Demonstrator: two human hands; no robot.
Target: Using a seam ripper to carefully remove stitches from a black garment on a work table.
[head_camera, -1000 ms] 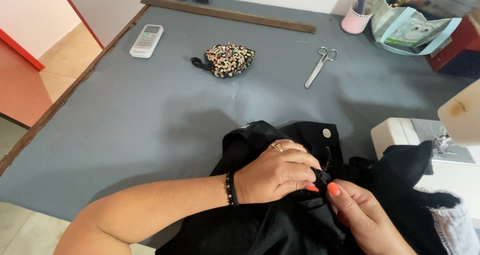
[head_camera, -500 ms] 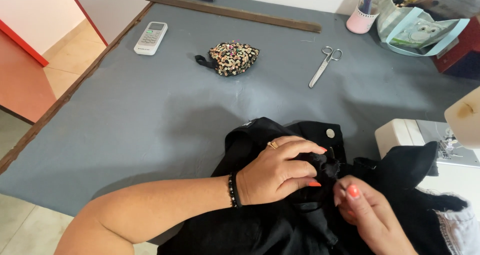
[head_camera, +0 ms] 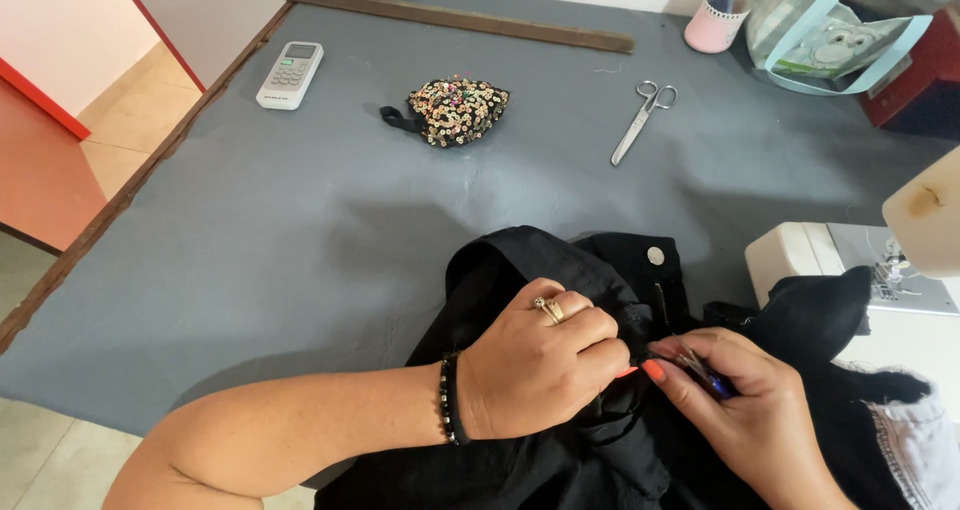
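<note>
Keep your left hand point(head_camera: 540, 370) pinching the black garment point(head_camera: 600, 270) taut; steady the small tool your right hand point(head_camera: 745, 410) pinches.

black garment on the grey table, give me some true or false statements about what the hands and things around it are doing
1. Both hands grip the black fabric garment. True: left hand and right hand pinch it together.
2. The silver metal scissors are in the right hand. False: they lie on the grey table, untouched.
3. The white remote control lies near the table's far left edge. True.
4. The sequinned pouch rests on the garment. False: it lies apart, farther up the table.
</note>
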